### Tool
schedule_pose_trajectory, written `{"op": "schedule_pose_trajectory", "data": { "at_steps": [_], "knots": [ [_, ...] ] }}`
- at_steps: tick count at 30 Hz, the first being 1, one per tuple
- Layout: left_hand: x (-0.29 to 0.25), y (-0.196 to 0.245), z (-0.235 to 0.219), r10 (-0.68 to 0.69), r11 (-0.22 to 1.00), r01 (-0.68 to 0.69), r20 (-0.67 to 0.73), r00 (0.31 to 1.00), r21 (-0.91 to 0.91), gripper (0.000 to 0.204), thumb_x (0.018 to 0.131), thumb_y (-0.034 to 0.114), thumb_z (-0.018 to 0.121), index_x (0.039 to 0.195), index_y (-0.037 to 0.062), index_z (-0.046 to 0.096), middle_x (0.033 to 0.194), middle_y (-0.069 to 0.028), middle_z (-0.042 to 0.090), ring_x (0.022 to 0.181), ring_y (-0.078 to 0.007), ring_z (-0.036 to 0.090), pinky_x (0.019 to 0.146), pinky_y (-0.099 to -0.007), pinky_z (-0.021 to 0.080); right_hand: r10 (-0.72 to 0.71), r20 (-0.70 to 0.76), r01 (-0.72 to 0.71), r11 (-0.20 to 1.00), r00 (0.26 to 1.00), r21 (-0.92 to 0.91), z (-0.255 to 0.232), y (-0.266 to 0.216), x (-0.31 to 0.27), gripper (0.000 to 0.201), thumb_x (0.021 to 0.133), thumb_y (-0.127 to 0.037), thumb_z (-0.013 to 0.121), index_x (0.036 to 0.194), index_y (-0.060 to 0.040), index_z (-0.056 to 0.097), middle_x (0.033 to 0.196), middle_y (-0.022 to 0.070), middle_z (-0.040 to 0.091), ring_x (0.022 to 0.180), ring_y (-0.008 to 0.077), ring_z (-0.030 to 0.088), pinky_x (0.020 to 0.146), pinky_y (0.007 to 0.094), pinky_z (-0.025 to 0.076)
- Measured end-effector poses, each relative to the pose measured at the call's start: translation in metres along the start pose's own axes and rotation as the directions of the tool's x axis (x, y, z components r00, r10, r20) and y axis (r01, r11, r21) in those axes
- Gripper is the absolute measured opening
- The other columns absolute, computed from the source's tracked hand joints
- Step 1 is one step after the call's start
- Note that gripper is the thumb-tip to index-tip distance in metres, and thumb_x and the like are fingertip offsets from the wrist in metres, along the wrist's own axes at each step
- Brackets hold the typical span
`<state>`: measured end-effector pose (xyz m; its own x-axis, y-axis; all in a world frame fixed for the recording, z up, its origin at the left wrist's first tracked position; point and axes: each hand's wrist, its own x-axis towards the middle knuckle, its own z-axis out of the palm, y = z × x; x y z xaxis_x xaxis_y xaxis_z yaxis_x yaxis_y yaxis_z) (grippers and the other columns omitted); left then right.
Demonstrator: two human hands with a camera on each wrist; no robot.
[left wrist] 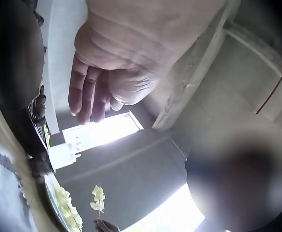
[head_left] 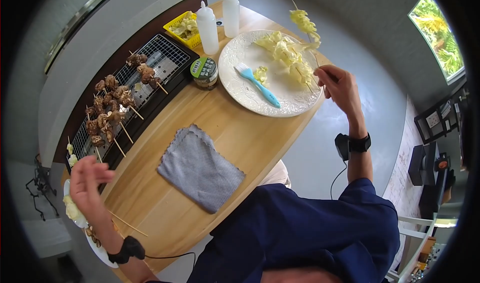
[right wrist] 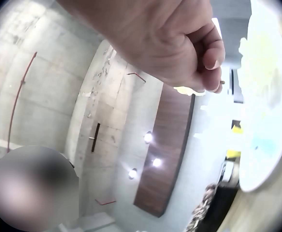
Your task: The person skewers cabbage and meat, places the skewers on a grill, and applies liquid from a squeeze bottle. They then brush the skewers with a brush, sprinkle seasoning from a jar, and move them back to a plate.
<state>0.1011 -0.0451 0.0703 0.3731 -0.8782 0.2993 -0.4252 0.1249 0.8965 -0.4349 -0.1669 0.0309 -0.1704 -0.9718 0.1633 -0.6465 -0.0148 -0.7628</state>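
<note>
My right hand [head_left: 341,86] pinches a wooden skewer threaded with pale yellow cabbage-like leaves [head_left: 305,24], raised at the right edge of a white plate [head_left: 239,99]. More leafy skewers [head_left: 285,53] lie on that plate, along with a blue basting brush [head_left: 260,85] and a loose leaf scrap. My left hand [head_left: 89,185] is held above the table's left end with its fingers extended and nothing in them. Near it stands a grill [head_left: 172,48] bearing several skewers of brown mushroom-like pieces [head_left: 107,108]. In the left wrist view the raised leaf skewer [left wrist: 98,197] appears upright.
A grey cloth [head_left: 200,168] lies mid-table. Behind are two white squeeze bottles [head_left: 207,30], a yellow basket [head_left: 189,39] of leaves and a green-lidded jar [head_left: 205,74]. At the left edge are a white plate with food [head_left: 74,210] and a bare skewer stick [head_left: 131,226].
</note>
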Motion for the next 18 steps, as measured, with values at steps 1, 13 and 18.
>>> {"op": "schedule_pose_trajectory", "data": {
  "at_steps": [1, 13, 18],
  "knots": [
    [0.003, -0.011, -0.029, -0.029, 0.998, 0.034, -0.1, 0.995, 0.048, 0.029, 0.104, 0.026, 0.06, 0.114, 0.0002, 0.066, 0.087, -0.0062, 0.071, 0.07, -0.0111, 0.068, 0.063, -0.0226, 0.054, -0.003, -0.01, 0.003, 1.0, 1.0, -0.02, -0.005, 0.012, 0.007, 0.023, 0.097, -0.02, 0.067, 0.1, 0.002, 0.074, 0.069, 0.0052, 0.067, 0.051, 0.0081, 0.055, 0.05, 0.0256, 0.045],
    [-0.035, -0.158, -0.254, -0.143, 0.874, 0.303, -0.396, 0.907, 0.379, 0.048, 0.102, 0.036, 0.062, 0.14, 0.0079, 0.052, 0.121, -0.0051, 0.066, 0.109, -0.0142, 0.062, 0.079, -0.0253, 0.049, -0.069, 0.043, 0.082, 0.85, 0.997, -0.52, -0.008, 0.053, 0.025, 0.021, 0.093, -0.022, 0.065, 0.092, -0.0023, 0.073, 0.071, 0.0146, 0.067, 0.063, 0.0287, 0.063, 0.062, 0.0398, 0.049],
    [-0.043, -0.181, -0.259, -0.398, 0.739, 0.507, -0.32, 0.86, 0.444, 0.055, 0.1, 0.04, 0.065, 0.141, 0.0056, 0.05, 0.122, -0.0071, 0.065, 0.106, -0.0136, 0.061, 0.074, -0.0263, 0.05, -0.022, 0.117, 0.096, 0.73, 0.993, -0.676, -0.009, 0.051, 0.026, 0.019, 0.092, -0.022, 0.067, 0.086, -0.004, 0.069, 0.077, 0.0158, 0.068, 0.075, 0.0359, 0.065, 0.066, 0.046, 0.049]
  ]
}}
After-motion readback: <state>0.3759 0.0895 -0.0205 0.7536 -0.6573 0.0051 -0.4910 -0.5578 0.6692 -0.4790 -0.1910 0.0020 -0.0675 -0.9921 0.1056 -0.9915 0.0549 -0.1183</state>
